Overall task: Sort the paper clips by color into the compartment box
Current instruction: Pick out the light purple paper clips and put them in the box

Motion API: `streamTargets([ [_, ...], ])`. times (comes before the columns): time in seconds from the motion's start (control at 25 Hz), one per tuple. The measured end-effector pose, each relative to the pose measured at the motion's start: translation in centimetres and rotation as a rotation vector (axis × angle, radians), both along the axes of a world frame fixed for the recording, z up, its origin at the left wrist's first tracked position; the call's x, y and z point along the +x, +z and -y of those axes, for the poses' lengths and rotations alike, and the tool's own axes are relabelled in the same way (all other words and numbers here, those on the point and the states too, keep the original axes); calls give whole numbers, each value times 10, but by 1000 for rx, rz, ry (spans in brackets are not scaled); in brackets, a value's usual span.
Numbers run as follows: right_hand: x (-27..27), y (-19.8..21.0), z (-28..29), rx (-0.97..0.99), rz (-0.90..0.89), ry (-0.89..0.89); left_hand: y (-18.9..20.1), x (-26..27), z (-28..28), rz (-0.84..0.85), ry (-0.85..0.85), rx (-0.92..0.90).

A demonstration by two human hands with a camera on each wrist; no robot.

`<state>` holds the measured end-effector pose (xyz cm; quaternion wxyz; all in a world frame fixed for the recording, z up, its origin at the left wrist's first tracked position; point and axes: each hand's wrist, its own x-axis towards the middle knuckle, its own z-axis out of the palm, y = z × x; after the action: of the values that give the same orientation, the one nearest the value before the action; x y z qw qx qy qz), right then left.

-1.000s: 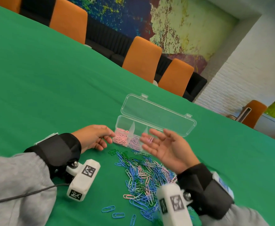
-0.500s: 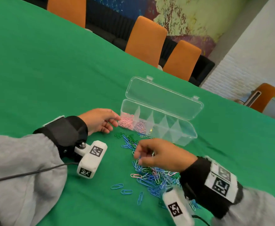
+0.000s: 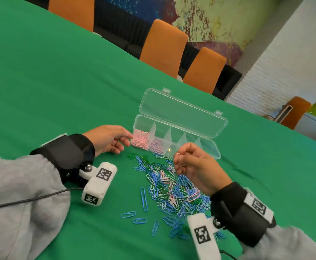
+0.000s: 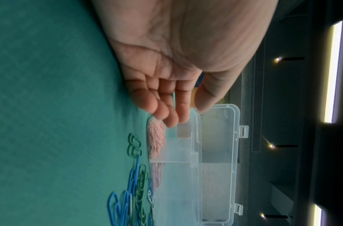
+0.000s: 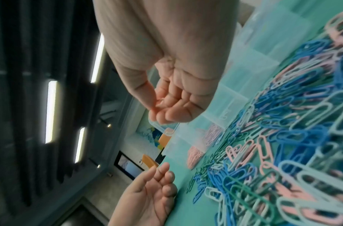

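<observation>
A clear compartment box lies with its lid folded back. Pink clips fill its leftmost compartment, and paler pink ones lie in the one beside it. A mixed pile of blue, green, pink and white paper clips sits on the cloth in front of the box. My right hand hovers over the pile near the box's front wall and pinches a small pale clip. My left hand rests on the cloth with relaxed fingers against the box's left end.
The green tablecloth spreads wide to the left and behind the box. A few stray blue clips lie nearer to me than the pile. Orange chairs line the table's far edge.
My right hand went from palm-up by the box down to the pile, then rose with a clip pinched in its fingertips. The left hand stayed beside the box.
</observation>
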<state>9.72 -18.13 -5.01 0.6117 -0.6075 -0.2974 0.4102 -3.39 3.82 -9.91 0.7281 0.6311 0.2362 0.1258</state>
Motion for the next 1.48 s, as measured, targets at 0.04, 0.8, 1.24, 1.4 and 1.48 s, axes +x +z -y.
streamTargets([
  [0.04, 5, 0, 2, 9, -104, -64, 0, 0, 0, -1, -1, 0],
  [0.8, 12, -11, -30, -768, 1353, 502, -2, 1, -1, 1, 11, -21],
  [1.24, 25, -5, 7, -390, 407, 80, -1, 1, 0, 5, 9, -19],
  [1.4, 23, -6, 9, -175, -154, -53, -1, 1, 0, 5, 12, -20],
  [1.48, 21, -7, 10, -120, -322, -86, -1, 2, 0, 6, 9, -22],
])
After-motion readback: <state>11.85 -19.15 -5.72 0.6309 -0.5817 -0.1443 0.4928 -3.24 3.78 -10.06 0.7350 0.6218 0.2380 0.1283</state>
